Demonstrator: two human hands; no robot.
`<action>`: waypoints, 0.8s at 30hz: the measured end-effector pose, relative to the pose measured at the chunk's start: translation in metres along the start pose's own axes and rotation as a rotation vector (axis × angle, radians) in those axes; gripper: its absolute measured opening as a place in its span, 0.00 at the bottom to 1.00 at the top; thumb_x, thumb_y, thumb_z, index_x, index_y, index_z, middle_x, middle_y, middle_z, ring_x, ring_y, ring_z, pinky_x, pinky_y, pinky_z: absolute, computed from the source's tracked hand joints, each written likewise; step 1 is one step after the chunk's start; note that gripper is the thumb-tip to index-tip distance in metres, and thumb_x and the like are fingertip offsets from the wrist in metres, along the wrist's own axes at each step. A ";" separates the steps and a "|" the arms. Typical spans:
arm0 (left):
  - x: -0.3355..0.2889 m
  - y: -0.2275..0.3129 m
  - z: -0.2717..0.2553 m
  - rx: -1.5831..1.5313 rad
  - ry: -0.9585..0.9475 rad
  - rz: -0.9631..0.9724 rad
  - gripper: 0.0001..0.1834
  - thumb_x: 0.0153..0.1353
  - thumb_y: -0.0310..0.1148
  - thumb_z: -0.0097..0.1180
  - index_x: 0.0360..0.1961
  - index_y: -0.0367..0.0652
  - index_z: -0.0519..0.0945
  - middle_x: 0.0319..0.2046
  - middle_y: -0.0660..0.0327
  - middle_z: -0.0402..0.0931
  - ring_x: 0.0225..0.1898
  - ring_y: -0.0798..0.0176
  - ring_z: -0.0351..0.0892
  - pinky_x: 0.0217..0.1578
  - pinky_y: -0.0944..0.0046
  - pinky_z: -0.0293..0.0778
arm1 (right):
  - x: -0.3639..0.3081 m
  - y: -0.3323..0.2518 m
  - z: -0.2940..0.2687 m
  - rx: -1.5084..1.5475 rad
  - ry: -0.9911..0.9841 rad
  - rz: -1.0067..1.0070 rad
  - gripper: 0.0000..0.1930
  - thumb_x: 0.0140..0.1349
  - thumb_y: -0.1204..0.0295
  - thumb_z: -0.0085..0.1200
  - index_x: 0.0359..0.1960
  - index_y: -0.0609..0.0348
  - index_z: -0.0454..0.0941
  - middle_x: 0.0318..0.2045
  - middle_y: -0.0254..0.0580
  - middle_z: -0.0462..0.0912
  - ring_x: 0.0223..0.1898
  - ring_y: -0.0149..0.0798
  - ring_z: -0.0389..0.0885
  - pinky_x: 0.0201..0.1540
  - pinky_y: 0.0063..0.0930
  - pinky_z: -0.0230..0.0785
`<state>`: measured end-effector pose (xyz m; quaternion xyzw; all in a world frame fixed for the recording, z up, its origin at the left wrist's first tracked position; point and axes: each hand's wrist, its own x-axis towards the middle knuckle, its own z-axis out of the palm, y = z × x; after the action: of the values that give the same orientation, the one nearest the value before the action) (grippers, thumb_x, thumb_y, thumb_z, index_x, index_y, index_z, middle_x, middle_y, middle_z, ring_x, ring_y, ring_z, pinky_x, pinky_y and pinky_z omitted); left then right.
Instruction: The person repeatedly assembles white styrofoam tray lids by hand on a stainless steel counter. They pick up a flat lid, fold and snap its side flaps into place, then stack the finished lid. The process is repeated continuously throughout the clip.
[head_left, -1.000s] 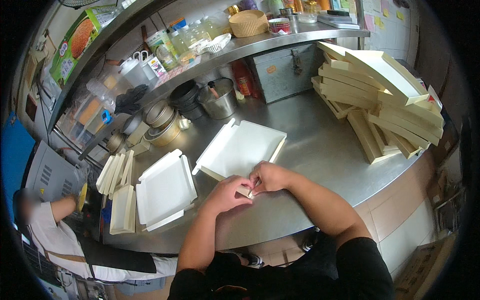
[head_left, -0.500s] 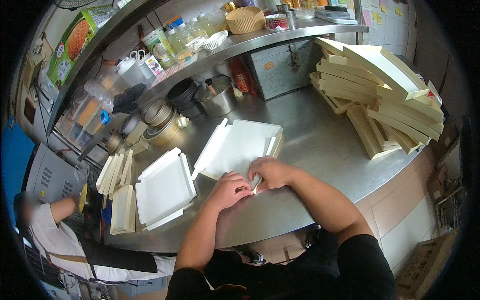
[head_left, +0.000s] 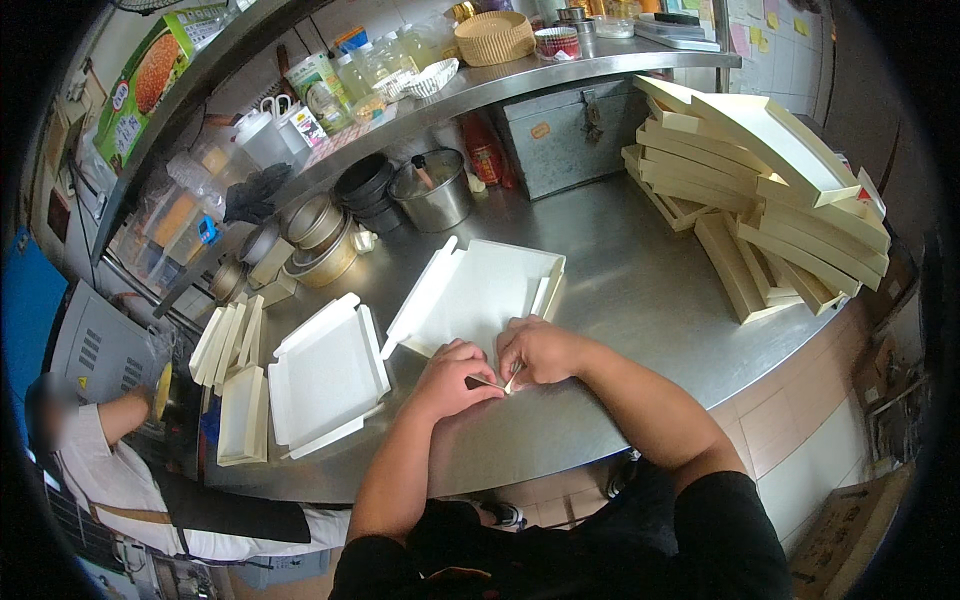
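A white cardboard box blank, partly folded, lies flat on the steel table in front of me. At its near corner my left hand pinches an edge flap between thumb and fingers. Close beside it, my right hand grips the adjoining flap, and the two flaps meet in a small point between my hands. Fingers cover part of that corner. To the left lies a second flat box blank with its side flaps partly raised, touched by neither hand.
Folded cream box trays pile up at the right end of the steel table. Smaller trays stand at the left edge. Pots and a grey metal chest line the back under a shelf. A person is at lower left.
The flaps at the near corner now stand folded up more visibly between my fingers. My left hand has shifted slightly. The box blank stays in place.
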<state>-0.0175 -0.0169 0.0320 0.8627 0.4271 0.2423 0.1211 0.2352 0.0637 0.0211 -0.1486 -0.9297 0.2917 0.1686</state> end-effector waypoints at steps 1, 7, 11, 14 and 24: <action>0.001 -0.001 0.001 -0.014 -0.031 0.005 0.18 0.50 0.43 0.85 0.32 0.47 0.88 0.35 0.65 0.84 0.44 0.56 0.82 0.52 0.55 0.76 | -0.001 0.000 0.002 -0.004 0.045 -0.013 0.14 0.52 0.65 0.78 0.41 0.45 0.90 0.39 0.30 0.89 0.53 0.46 0.82 0.62 0.46 0.68; 0.005 0.012 0.006 -0.019 -0.104 -0.152 0.17 0.55 0.47 0.81 0.33 0.48 0.88 0.42 0.64 0.85 0.51 0.54 0.82 0.57 0.51 0.74 | 0.001 -0.012 -0.004 -0.048 0.062 0.283 0.14 0.53 0.63 0.78 0.38 0.47 0.88 0.39 0.38 0.89 0.50 0.52 0.86 0.55 0.48 0.76; 0.006 0.003 -0.006 0.192 -0.055 -0.197 0.12 0.58 0.39 0.76 0.37 0.45 0.89 0.42 0.60 0.86 0.53 0.52 0.82 0.62 0.50 0.74 | -0.005 -0.005 -0.010 -0.251 0.144 0.426 0.11 0.59 0.60 0.73 0.39 0.46 0.89 0.43 0.42 0.91 0.51 0.53 0.88 0.55 0.49 0.79; -0.005 -0.009 -0.016 0.430 0.036 -0.269 0.10 0.61 0.34 0.71 0.42 0.44 0.91 0.46 0.57 0.87 0.60 0.49 0.80 0.71 0.44 0.67 | -0.010 -0.007 -0.022 -0.248 0.175 0.593 0.08 0.65 0.60 0.67 0.40 0.45 0.90 0.41 0.46 0.91 0.49 0.55 0.89 0.53 0.51 0.81; 0.006 0.008 0.006 0.252 0.189 -0.434 0.06 0.69 0.27 0.63 0.41 0.43 0.90 0.43 0.56 0.86 0.50 0.48 0.85 0.53 0.48 0.82 | -0.002 -0.006 0.000 -0.286 0.234 0.317 0.09 0.63 0.63 0.67 0.41 0.51 0.88 0.40 0.48 0.90 0.47 0.56 0.88 0.54 0.52 0.77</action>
<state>-0.0054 -0.0170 0.0322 0.7326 0.6383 0.2354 0.0216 0.2358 0.0580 0.0240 -0.3478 -0.9008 0.1605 0.2047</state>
